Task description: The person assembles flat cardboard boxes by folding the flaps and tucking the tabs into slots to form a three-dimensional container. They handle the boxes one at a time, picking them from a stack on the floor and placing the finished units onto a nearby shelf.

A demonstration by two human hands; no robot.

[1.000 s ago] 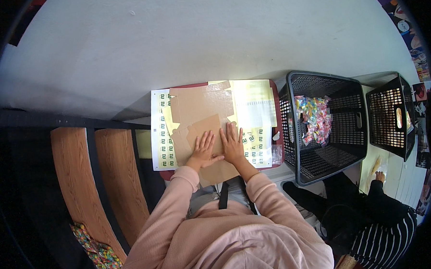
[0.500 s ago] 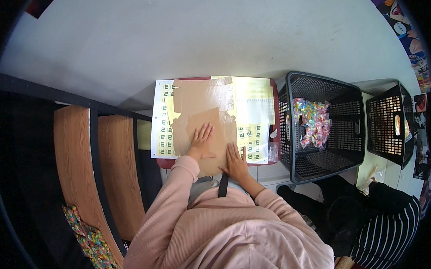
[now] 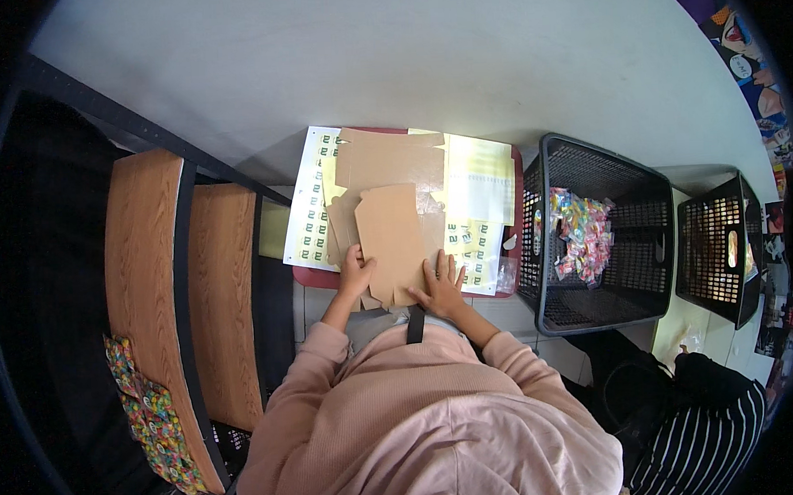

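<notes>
A flat brown cardboard piece [image 3: 394,234] with notched, cut edges lies in front of me, partly over a larger flattened cardboard box [image 3: 397,163]. At its left edge, my left hand [image 3: 355,272] grips it, the thumb over the top and the other fingers mostly hidden. My right hand [image 3: 442,285] rests at its lower right edge, fingers spread and stretched forward, with nothing held in them. Beneath the cardboard are sheets of printed labels [image 3: 310,207] and a yellow sheet [image 3: 486,182] on a dark red table [image 3: 314,278].
To the right stands a large black plastic crate [image 3: 594,323] with colourful wrapped sweets [image 3: 582,239] inside. A smaller black crate [image 3: 716,260] is beyond it. A person in a striped top [image 3: 701,429] sits at lower right. Wooden shelves [image 3: 145,258] with sweet packets [image 3: 151,409] are at left.
My left hand has gone from lying flat on the cardboard to gripping its left edge. The top piece has turned more upright. My right hand stays by the lower right edge. The view has shifted slightly.
</notes>
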